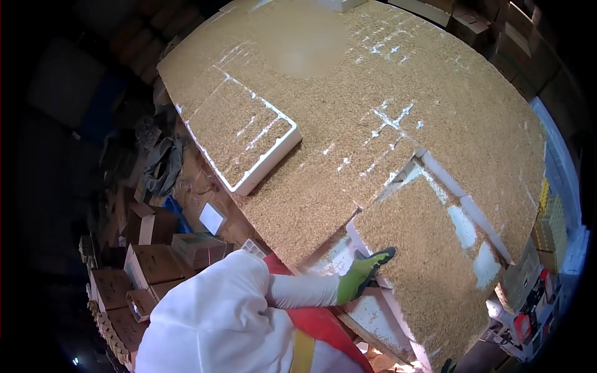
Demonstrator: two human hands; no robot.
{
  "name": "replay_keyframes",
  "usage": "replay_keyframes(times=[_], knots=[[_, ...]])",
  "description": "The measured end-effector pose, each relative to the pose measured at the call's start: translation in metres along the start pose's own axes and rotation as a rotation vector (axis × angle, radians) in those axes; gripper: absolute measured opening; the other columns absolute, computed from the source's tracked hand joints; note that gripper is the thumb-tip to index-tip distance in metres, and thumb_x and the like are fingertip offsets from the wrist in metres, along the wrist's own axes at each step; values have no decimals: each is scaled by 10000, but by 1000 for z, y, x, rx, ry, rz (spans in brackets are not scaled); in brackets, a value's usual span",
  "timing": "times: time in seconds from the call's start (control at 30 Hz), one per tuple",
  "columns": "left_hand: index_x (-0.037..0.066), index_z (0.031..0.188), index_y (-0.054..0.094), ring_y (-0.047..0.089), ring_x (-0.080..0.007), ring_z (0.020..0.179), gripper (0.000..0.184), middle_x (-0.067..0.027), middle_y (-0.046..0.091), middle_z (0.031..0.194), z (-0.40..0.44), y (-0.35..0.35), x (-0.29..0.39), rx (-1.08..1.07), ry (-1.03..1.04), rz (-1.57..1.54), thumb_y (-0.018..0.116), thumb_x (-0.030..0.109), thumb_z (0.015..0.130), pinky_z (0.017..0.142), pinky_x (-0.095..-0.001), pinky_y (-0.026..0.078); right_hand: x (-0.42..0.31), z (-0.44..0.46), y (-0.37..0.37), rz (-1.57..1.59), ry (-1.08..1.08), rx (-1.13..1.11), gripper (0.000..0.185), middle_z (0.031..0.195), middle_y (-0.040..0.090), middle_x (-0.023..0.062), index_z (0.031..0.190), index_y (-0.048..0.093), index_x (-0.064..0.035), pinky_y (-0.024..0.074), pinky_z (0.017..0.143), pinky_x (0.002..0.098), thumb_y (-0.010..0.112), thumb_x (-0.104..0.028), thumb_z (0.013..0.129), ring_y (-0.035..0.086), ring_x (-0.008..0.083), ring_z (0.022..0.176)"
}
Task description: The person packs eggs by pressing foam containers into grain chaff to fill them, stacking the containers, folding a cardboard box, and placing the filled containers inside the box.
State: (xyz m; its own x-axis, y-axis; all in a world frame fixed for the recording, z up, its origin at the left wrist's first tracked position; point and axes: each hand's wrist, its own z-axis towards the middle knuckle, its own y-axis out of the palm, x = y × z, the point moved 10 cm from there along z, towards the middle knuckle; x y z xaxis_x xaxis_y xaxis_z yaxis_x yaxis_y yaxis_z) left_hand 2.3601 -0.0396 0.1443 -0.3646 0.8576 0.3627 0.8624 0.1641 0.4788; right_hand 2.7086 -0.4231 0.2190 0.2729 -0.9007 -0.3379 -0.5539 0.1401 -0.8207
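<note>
My left hand (365,272), in a green and black glove, grips the left rim of a white foam-like tray (351,233) with the thumb over its top. The tray is filled with a tan, grain-like loose material (429,248), and bare white patches show along its far right side. It sits tilted among other filled trays. At the bottom edge, only a dark gloved bit of my right hand (447,366) shows at the tray's near end; its fingers are mostly cut off.
Another filled white tray (270,163) stands raised at the left. Crossed white ridges (390,119) poke through the tan layer. Cardboard boxes (155,264) lie on the floor at left, near a white block (212,218). Red and black equipment (525,323) stands at right.
</note>
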Motion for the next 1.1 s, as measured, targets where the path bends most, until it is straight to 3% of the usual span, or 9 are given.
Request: replay_keyframes(times=[0.07,0.17,0.27,0.47,0.53,0.6,0.73,0.87,1.1], knots=[[21,1219,581,624,-180,1030,451,-86,631,1172,-1,-9,9,-95,123,-43,728,233,849,858,-342,557,16,-55,28,1103,624,153,632,1481,393,146,1469,348,-249,345,1084,488,650,-291,916,385,314,1328],[32,1326,509,523,-197,1209,487,-97,558,1314,-24,-19,48,-202,149,59,652,244,912,1013,-350,443,69,-50,42,842,-4,-71,530,1480,403,133,1420,399,-215,324,1095,468,600,-334,944,387,295,1328],[32,1411,432,322,-218,1404,471,-106,385,1495,-67,-41,121,-276,104,172,494,251,998,1170,-362,230,-45,-91,38,355,120,134,508,1440,450,119,1414,387,-183,353,1066,468,573,-325,963,399,277,1307],[57,1411,424,396,-235,1340,500,-74,428,1447,-110,-210,325,-80,339,-188,549,240,963,1137,-404,299,-312,-126,174,1159,-184,-53,687,1404,424,174,1471,282,-12,424,1027,407,602,-70,866,474,279,1243],[61,1442,365,410,-208,1314,584,-64,427,1436,-118,-294,422,-95,830,237,592,184,918,1116,-385,340,-397,-144,232,1189,-218,-166,695,1342,470,143,1456,290,11,479,977,348,597,20,832,536,244,1161],[67,1426,398,426,-240,1312,582,-80,450,1430,-123,-331,487,-172,654,77,591,264,913,1110,-424,346,-518,-190,265,1281,-344,-292,731,1333,478,141,1452,283,19,502,963,334,635,71,813,548,222,1148],[99,1378,480,512,-315,1238,615,-103,545,1359,-111,-428,600,-200,566,-1,563,480,902,1070,-502,377,-640,-233,357,1301,-593,-360,785,1356,472,201,1442,250,68,496,961,345,720,-158,855,549,273,1173],[148,1398,463,468,-279,1282,671,-75,487,1415,-89,-478,643,-133,419,185,558,559,877,1061,-472,390,-689,-264,348,337,-663,-232,958,1180,525,291,1433,296,41,471,902,464,632,-609,814,578,429,1048],[61,1100,657,663,-334,806,530,-135,707,908,-203,-436,710,1403,814,1646,551,536,889,736,-441,500,-638,-197,297,278,-948,-223,597,1122,561,180,1342,499,-82,501,839,420,618,-452,889,611,336,954]])
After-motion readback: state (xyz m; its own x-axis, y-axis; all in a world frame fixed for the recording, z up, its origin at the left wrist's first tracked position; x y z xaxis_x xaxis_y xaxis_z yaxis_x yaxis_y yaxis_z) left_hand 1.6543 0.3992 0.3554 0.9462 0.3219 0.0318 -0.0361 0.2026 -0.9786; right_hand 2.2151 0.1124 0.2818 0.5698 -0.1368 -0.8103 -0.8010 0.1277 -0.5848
